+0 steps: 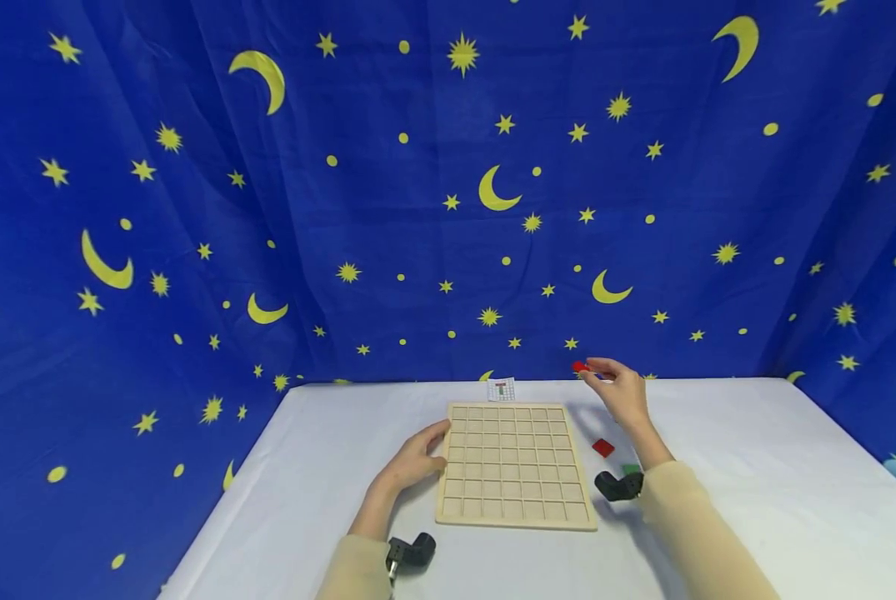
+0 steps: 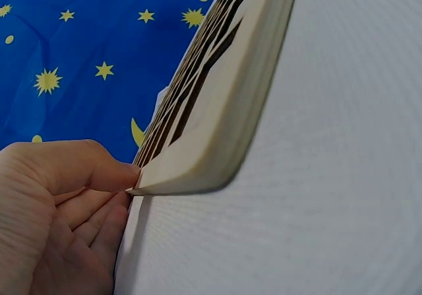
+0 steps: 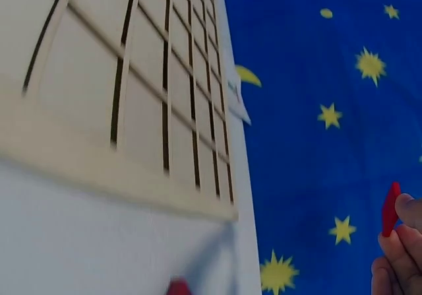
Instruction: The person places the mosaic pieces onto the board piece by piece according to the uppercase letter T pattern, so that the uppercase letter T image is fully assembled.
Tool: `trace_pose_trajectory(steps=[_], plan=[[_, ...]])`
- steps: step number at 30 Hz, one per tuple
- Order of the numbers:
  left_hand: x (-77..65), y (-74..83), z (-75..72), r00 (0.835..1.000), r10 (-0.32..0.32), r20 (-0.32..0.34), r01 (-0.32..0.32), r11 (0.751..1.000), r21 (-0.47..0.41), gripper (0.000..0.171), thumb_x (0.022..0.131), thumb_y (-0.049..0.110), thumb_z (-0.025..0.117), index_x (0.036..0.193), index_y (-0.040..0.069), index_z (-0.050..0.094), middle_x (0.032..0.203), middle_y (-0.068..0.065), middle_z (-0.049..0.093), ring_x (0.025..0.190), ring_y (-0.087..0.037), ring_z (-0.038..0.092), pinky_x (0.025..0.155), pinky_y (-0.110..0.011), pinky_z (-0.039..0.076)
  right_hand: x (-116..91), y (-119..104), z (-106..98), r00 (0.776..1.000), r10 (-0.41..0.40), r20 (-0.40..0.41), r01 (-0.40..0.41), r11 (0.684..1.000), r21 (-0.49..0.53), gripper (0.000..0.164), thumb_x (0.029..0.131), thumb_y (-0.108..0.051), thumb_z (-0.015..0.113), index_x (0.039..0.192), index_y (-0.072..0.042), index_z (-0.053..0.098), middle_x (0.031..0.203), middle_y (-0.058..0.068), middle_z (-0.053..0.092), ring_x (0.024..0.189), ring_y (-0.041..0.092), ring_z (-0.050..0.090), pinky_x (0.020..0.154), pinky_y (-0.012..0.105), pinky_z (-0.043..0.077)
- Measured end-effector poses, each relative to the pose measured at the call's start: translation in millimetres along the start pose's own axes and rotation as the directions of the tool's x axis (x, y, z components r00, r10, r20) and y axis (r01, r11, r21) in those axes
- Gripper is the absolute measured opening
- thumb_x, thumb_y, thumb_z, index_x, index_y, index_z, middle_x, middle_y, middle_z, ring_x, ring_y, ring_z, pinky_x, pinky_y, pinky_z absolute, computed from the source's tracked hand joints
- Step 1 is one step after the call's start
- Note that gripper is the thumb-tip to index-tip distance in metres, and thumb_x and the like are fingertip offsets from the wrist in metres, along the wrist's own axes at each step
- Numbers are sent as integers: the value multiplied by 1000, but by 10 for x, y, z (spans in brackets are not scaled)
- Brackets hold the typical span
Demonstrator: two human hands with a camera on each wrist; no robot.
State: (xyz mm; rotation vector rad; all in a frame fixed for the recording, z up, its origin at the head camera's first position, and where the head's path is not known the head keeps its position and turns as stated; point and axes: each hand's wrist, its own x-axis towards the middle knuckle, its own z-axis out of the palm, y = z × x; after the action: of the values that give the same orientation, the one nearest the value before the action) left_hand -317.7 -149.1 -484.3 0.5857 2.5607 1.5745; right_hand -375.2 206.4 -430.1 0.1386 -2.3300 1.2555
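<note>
A wooden board point(image 1: 518, 525) with a grid of square recesses lies flat on the white table. My left hand point(image 1: 412, 458) rests at its left edge, forefinger and thumb apart along the rim. In the left wrist view the thumb point(image 2: 109, 169) touches the board's edge point(image 2: 198, 156), the other fingers partly hidden behind it. Beyond the board's far right corner, my right hand point(image 1: 623, 396) is raised and pinches a small red square tile point(image 1: 579, 366) between thumb and fingertips. The right wrist view shows this tile point(image 3: 391, 209) nearly edge-on.
A second red tile point(image 1: 603, 447) lies right of the board, and a green tile point(image 1: 631, 469) lies partly hidden by the right wrist's black camera point(image 1: 617, 486). A small printed card point(image 1: 501, 389) stands behind the board. A blue star-and-moon curtain point(image 1: 417, 233) encloses the table.
</note>
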Motion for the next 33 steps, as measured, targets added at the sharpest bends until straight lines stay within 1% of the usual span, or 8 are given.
trace_pose_trajectory(steps=[2, 5, 10, 14, 20, 23, 26, 33], plan=[[-4, 1, -4, 1000, -9, 0, 9, 1000, 7, 72, 73, -8, 58, 141, -9, 34, 145, -25, 34, 133, -36, 34, 111, -40, 29, -12, -46, 62, 1000, -8, 5, 8, 1000, 19, 38, 84, -20, 72, 113, 3, 66, 106, 20, 67, 99, 34, 62, 84, 46, 51], [-2, 0, -9, 1000, -5, 0, 5, 1000, 10, 72, 73, -7, 58, 140, -9, 34, 144, -25, 35, 132, -36, 34, 111, -40, 29, -47, -121, 146, 999, -30, 11, 30, 999, 41, 37, 82, -19, 73, 112, 3, 67, 105, 19, 67, 98, 33, 63, 84, 45, 51], [1, 0, -12, 1000, -6, 0, 6, 1000, 6, 72, 73, -7, 58, 141, -8, 34, 145, -24, 35, 133, -35, 34, 111, -40, 28, -106, -240, 293, 998, -41, 45, 37, 996, 81, 38, 82, -21, 73, 112, 2, 67, 107, 19, 67, 101, 33, 62, 89, 46, 50], [2, -1, -19, 1000, 2, -3, -2, 1000, 15, 72, 72, -8, 59, 140, -9, 34, 144, -25, 35, 132, -36, 34, 111, -42, 29, -138, -345, 427, 995, -36, 90, 26, 994, 110, 38, 83, -22, 73, 113, 0, 67, 108, 17, 67, 102, 31, 61, 90, 45, 50], [17, 10, -47, 1000, 22, -12, -22, 1000, 3, 72, 72, -10, 58, 139, -12, 34, 144, -27, 34, 132, -38, 34, 111, -41, 29, -173, -500, 643, 985, -81, 154, 62, 990, 124, 36, 82, -21, 73, 111, -1, 67, 105, 14, 68, 101, 30, 62, 89, 45, 51], [11, 16, -45, 1000, 20, -9, -20, 1000, 15, 71, 72, -9, 58, 139, -11, 34, 143, -27, 35, 131, -37, 35, 111, -40, 30, -212, -528, 720, 977, -104, 185, 79, 987, 137, 34, 82, -20, 73, 110, -1, 68, 103, 13, 69, 100, 30, 62, 88, 45, 52], [1, 19, -36, 1000, 12, -5, -12, 1000, 14, 72, 72, -9, 58, 140, -11, 34, 143, -26, 35, 132, -37, 35, 111, -40, 30, -254, -539, 766, 968, -121, 221, 83, 981, 174, 33, 82, -19, 73, 110, -2, 68, 103, 12, 69, 100, 30, 62, 88, 44, 52], [-1, 10, -19, 1000, -14, 1, 14, 1000, 4, 72, 73, -7, 59, 141, -9, 34, 144, -25, 35, 131, -38, 35, 111, -42, 30, -296, -516, 870, 947, -137, 291, 67, 969, 238, 31, 82, -19, 73, 109, -4, 69, 107, 9, 68, 101, 28, 62, 89, 44, 52]])
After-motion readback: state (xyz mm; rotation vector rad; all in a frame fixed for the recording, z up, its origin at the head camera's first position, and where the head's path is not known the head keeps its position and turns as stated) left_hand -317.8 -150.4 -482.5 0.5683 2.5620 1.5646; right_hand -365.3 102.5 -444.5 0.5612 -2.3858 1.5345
